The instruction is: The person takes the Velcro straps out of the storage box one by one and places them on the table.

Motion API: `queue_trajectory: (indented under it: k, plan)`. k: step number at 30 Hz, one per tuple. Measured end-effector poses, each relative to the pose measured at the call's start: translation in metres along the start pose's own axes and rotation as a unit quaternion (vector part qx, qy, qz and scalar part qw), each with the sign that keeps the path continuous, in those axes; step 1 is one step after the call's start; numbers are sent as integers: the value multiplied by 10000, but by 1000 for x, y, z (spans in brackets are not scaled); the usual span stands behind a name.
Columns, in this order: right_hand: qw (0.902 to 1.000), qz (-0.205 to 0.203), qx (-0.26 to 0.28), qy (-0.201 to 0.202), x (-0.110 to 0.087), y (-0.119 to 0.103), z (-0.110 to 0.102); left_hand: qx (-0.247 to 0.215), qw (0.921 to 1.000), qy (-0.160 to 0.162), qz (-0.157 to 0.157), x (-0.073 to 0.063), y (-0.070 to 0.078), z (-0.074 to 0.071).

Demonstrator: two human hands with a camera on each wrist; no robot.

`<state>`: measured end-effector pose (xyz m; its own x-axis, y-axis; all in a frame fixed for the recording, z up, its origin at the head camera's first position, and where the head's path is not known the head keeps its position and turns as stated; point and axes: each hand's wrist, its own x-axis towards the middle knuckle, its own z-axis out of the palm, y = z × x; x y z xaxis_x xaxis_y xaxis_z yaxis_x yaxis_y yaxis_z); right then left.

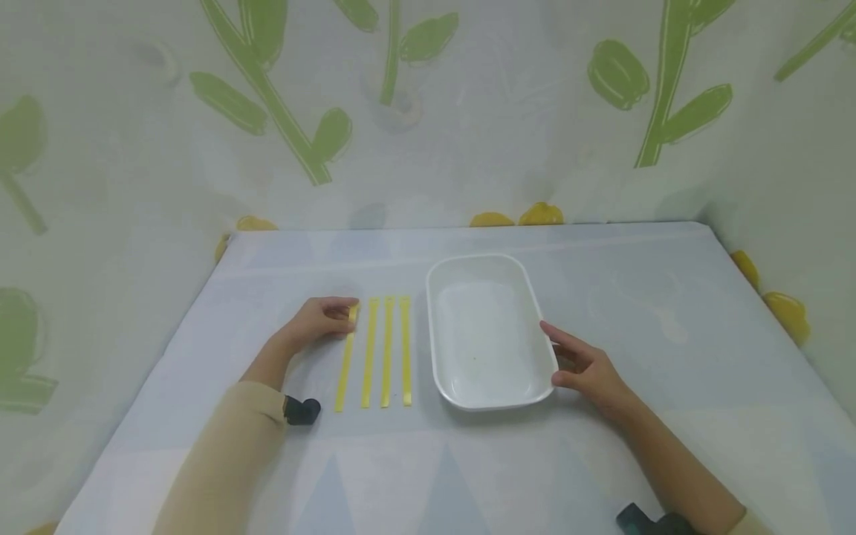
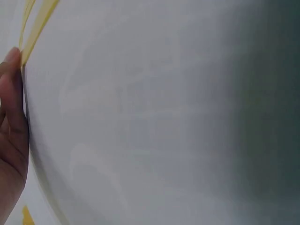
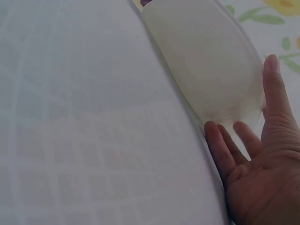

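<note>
Several narrow yellow strips (image 1: 387,357) lie side by side on the table, running away from the person. At the far end of the leftmost, slightly slanted strip (image 1: 343,371), my left hand (image 1: 321,317) pinches it between thumb and fingers. The left wrist view has the fingertips at the strip's end. To the right stands a white rectangular dish (image 1: 493,342) with rounded corners and nothing inside. My right hand (image 1: 591,375) touches the dish's right side with spread, relaxed fingers; in the right wrist view its fingertips (image 3: 212,129) are against the outer wall.
A pale cloth with blue triangles covers the table (image 1: 428,475). Behind and beside it hangs light fabric (image 1: 468,111) with green leaves and yellow flowers. Black wrist camera mounts (image 1: 302,411) sit on both arms, close over the table.
</note>
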<state>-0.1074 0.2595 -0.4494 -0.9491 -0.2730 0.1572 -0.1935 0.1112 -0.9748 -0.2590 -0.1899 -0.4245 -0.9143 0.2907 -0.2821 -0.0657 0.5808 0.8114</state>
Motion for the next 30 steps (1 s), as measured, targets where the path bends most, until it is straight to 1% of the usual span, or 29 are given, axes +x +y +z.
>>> queue_trajectory:
  k: [2, 5, 8, 10, 11, 14, 19, 20, 22, 24, 26, 30]
  plan:
    - [10000, -2, 12, 18, 0, 0, 0, 422, 9990, 132, 71, 2, 0, 1]
    - [10000, -65, 11, 26, -1, 2, 0, 914, 9953, 327, 53, 5, 1, 3]
    - [9998, -154, 134, 6, -1, 3, 0, 1176, 9924, 366, 3, 6, 2, 5]
    - [9995, -203, 232, -13, -1, 4, 0, 1255, 9914, 373, -77, 5, 2, 5]
    - [9993, -228, 298, -32, -1, 4, 0, 1277, 9911, 358, -62, 5, 2, 5]
    - [9989, -240, 387, -65, 0, 5, 0, 1204, 9921, 340, 61, 3, 2, 5]
    - [9990, -245, 339, -129, 1, 7, 1, 981, 9941, 459, 91, -1, 0, 6]
    - [9990, -275, 318, -137, 1, 7, 1, 929, 9944, 490, 62, -2, 0, 6]
    - [9989, -355, 286, -127, 0, 7, 2, 791, 9954, 521, 106, -3, 0, 7]
    - [9987, -462, 209, -68, 0, 8, 3, 656, 9963, 530, 171, -5, 1, 9]
    - [9985, -545, 11, 45, 0, 8, 5, 581, 9966, 556, 194, -7, 2, 11]
    - [9971, -451, -482, 388, 1, 8, 9, 636, 9953, 637, 351, -12, 3, 16]
